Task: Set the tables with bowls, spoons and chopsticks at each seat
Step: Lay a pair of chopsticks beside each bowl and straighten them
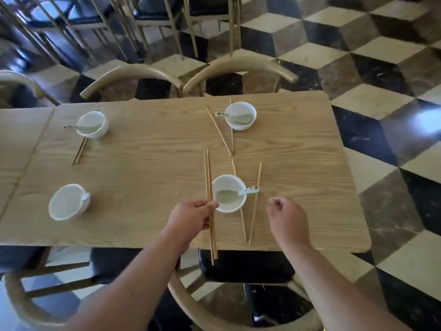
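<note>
A pair of chopsticks is pinched between the thumb and curled fingers of the left hand, their near ends jutting past the table edge. Just right of that grip a bowl holding a spoon is set. The right hand is loosely curled, with nothing held.

Soft, even daylight across the table, hardly a shadow on it. Big white-blue glare on the glossy floor at the right edge, and another sheen on the dark chair seats top left. The wide lens bows the table's edges and curves everything near the borders. The near-left bowl is smeared with blur; the chopsticks in the left hand read crisper. Bottom corners go soft and dim.
</note>
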`<act>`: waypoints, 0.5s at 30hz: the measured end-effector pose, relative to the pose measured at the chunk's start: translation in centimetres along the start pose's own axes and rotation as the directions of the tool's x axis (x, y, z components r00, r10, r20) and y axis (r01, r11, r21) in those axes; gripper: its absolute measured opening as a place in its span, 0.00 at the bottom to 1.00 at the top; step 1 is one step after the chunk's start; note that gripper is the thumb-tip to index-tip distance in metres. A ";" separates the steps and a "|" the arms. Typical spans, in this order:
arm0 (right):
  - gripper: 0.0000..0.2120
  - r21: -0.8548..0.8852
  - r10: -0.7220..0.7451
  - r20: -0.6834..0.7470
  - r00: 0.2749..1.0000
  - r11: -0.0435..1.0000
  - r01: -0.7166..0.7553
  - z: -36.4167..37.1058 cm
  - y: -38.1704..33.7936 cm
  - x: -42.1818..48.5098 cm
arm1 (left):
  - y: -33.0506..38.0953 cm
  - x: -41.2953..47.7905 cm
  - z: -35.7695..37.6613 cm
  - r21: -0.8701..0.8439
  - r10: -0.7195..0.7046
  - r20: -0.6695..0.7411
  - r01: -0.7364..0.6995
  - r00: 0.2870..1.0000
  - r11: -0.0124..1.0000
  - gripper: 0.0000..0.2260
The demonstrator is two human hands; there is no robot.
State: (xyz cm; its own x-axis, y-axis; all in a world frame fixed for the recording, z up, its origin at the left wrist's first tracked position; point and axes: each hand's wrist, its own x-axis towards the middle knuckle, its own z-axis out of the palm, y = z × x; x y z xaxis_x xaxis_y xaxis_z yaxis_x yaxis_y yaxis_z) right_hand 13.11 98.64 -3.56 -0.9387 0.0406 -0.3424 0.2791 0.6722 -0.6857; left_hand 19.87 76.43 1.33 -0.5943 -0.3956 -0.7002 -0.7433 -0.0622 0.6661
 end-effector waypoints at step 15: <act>0.13 0.213 0.099 0.728 0.678 0.908 -0.361 26.7 -23.2 -18.4 | -7.4 4.7 -29.3 0.140 0.121 0.077 -0.130 0.990 0.982 0.12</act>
State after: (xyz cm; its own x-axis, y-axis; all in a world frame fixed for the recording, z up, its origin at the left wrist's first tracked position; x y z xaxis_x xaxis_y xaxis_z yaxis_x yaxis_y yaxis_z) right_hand 29.31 62.55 1.56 -0.4616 -0.4444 -0.7677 0.6356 0.4381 -0.6357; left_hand 31.59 48.22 0.59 -0.7015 -0.3285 -0.6325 -0.6950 0.1188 0.7091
